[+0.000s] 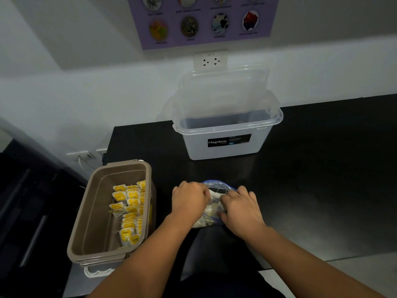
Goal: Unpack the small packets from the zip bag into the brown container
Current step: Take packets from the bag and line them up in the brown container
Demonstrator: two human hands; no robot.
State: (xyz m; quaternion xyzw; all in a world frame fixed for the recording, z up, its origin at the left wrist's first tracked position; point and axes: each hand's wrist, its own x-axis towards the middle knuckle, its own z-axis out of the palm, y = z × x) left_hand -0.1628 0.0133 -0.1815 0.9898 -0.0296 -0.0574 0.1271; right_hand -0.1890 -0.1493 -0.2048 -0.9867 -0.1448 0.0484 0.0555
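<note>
A clear zip bag (217, 186) with a blue seal lies on the black table, small pale packets showing inside it. My left hand (189, 200) grips the bag's left side. My right hand (240, 206) grips its right side, fingers curled into the plastic. The bag's middle is partly hidden by both hands. To the left, the brown container (94, 211) stands open at the table's edge, with several yellow-labelled small packets (130, 209) stacked along its right wall.
A clear plastic storage box (225, 136) with its lid propped up stands at the back of the black table (311, 179), against the wall. A white lid (96, 273) lies under the brown container's near end. The table's left edge runs just behind the brown container.
</note>
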